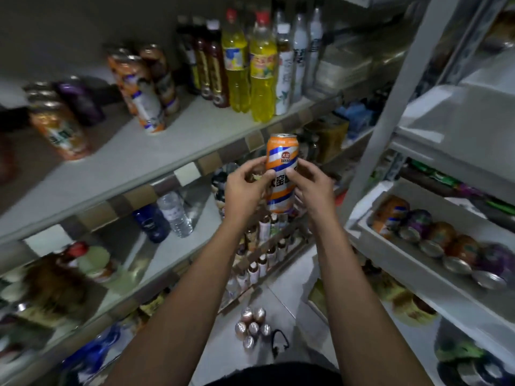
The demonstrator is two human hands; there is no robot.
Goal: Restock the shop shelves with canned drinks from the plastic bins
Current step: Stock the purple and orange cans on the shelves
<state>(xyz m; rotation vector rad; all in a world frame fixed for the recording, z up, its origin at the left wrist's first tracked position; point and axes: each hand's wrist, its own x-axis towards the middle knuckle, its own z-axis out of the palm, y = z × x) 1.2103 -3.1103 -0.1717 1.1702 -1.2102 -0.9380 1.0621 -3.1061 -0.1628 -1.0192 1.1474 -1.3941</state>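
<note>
Orange can (281,168) upright in mid-air, gripped by both hands, just in front of the tiled front edge of the top shelf (156,162). Left hand (245,188) is on the can's left side, fingers (269,174) curled round it. Right hand (315,190) is on its right side, fingers (291,172) wrapped onto the label. The can's top rim stands bare above both hands.

Up-left of the can the top shelf has a wide bare stretch reaching to its front edge. Orange-white shelf cans (145,101) stand at the far side of that stretch, with more blurred cans further left. Straight above the can are yellow bottles (262,71), close to the shelf edge.

Right of the can is a grey upright post (390,107), then a white plastic bin (390,246) on the right rack. It holds orange and purple bin cans (434,232) on their sides, ends toward the aisle.

Below the can a narrow aisle floor (295,280) runs between the two racks. A cluster of small floor cans (252,327) stands there, a black cord (278,344) just beside it.

Down-left of the can, on the lower shelf, a water bottle (175,215) sits set back from the edge with bare shelf around it.
</note>
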